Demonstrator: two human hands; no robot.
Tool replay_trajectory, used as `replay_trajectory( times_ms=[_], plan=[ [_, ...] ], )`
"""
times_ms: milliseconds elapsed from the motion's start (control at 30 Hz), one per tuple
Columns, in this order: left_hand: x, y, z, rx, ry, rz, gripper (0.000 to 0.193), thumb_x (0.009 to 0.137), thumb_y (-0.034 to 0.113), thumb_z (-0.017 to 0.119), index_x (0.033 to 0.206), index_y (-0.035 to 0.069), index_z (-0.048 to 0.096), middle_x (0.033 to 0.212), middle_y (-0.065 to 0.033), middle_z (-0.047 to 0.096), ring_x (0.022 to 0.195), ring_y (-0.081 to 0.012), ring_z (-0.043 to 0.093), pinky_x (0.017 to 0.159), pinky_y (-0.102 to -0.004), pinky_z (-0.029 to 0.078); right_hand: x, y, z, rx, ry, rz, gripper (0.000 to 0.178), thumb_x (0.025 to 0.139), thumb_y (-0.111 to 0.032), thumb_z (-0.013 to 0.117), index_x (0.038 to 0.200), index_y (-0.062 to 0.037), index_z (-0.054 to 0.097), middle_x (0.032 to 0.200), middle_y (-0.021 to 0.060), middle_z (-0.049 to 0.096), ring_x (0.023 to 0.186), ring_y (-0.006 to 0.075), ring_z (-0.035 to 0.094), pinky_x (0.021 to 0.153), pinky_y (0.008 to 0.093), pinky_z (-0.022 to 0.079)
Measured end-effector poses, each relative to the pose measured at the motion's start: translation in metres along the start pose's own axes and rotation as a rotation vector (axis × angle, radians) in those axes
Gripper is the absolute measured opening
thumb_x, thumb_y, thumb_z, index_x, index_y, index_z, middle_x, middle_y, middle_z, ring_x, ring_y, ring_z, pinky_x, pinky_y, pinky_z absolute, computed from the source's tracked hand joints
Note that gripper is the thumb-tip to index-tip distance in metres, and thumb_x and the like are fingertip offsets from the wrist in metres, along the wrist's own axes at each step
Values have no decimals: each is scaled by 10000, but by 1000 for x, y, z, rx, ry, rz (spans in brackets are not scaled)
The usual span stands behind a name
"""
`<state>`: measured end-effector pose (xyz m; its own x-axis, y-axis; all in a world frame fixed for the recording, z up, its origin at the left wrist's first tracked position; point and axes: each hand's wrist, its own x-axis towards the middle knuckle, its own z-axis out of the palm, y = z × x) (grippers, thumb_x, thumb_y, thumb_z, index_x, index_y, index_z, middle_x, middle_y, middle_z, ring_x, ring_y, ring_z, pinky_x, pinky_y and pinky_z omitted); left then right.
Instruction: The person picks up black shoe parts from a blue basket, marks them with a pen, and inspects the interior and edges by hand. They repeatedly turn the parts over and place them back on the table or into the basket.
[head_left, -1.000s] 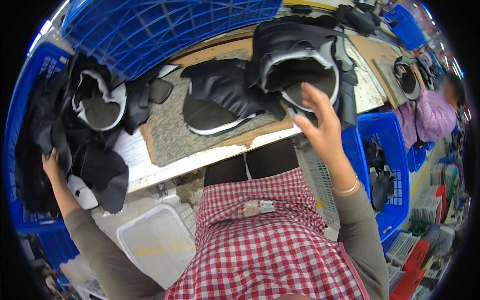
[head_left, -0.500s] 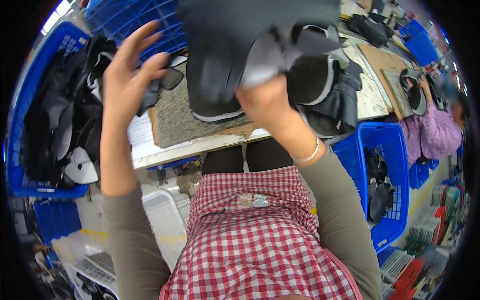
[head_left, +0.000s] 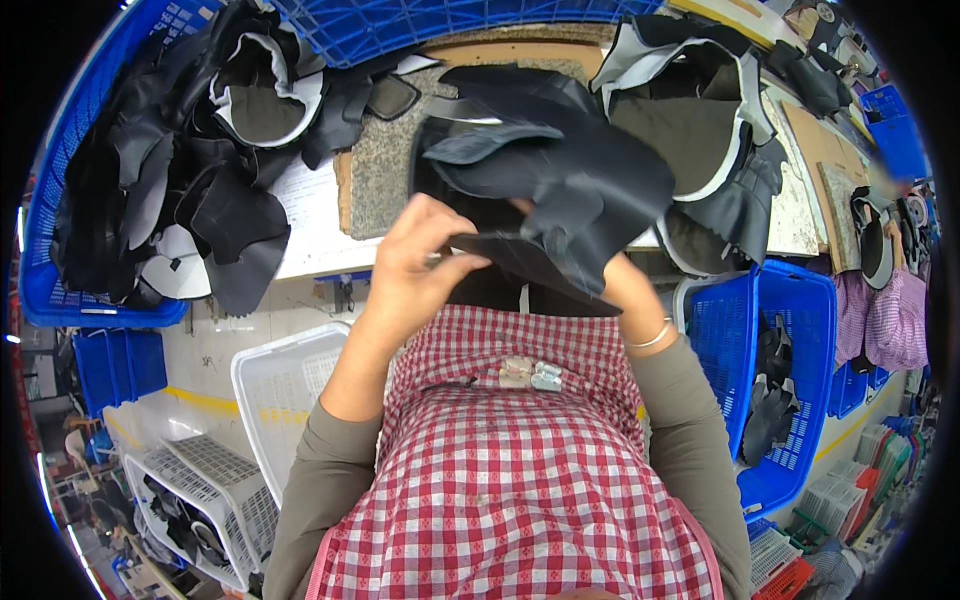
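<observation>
In front of me hangs a black, leather-like boot upper point(head_left: 590, 190), its flaps loose and partly blurred by motion. My left hand point(head_left: 420, 265) pinches the lower left edge of it between thumb and fingers. From the right, my right hand point(head_left: 632, 298) reaches under the piece and holds it; the fingers are mostly hidden behind the material. Beneath it a speckled grey board point(head_left: 380, 170) lies on the white worktable point(head_left: 300, 225). More uppers with white edging point(head_left: 690, 130) are piled just right of the piece.
At the left a blue crate point(head_left: 110, 312) overflows with black uppers point(head_left: 240, 215). Another blue basket point(head_left: 790, 470) stands low on the right, holding black pieces. White baskets point(head_left: 245, 365) sit on the floor at left. A person in a checked purple sleeve point(head_left: 895, 320) works at far right.
The black upper has come down and toward me, turning so its flaps spread. My left hand, spread and apart before, has moved right and now grips its edge. My right hand has shifted right.
</observation>
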<state>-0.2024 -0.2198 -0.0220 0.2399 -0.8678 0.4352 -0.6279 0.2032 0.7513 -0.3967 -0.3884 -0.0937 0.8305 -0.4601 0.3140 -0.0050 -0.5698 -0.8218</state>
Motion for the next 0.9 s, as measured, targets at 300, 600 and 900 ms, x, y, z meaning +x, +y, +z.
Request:
replay_trajectory(
  times_ms=[300, 600, 900],
  plan=[
    [3, -10, -37, -89, -12, -76, 328, 743, 8, 810, 1059, 96, 825, 927, -15, 483, 903, -171, 482, 846, -300, 441, 9, -100, -58, -609, 136, -286, 232, 763, -139, 870, 960, -72, 768, 890, 52, 712, 827, 230, 663, 670, 339, 526],
    [-3, 9, -33, 67, -109, -32, 285, 681, -35, 802, 930, 99, 763, 940, -52, 473, 947, -241, 488, 851, -350, 430, 39, -78, -16, -439, -26, -473, 140, 850, -225, 814, 878, -108, 742, 824, 45, 668, 780, 252, 628, 719, 352, 530],
    [1, -1, -59, -54, 99, -25, 279, 746, -149, 684, 971, 16, 697, 1049, -42, 502, 936, -135, 534, 808, -251, 454, 24, 3, -91, 1063, 338, 483, 219, 1054, -290, 649, 1052, -71, 647, 898, 42, 686, 631, 33, 505, 496, 173, 347]
  ],
)
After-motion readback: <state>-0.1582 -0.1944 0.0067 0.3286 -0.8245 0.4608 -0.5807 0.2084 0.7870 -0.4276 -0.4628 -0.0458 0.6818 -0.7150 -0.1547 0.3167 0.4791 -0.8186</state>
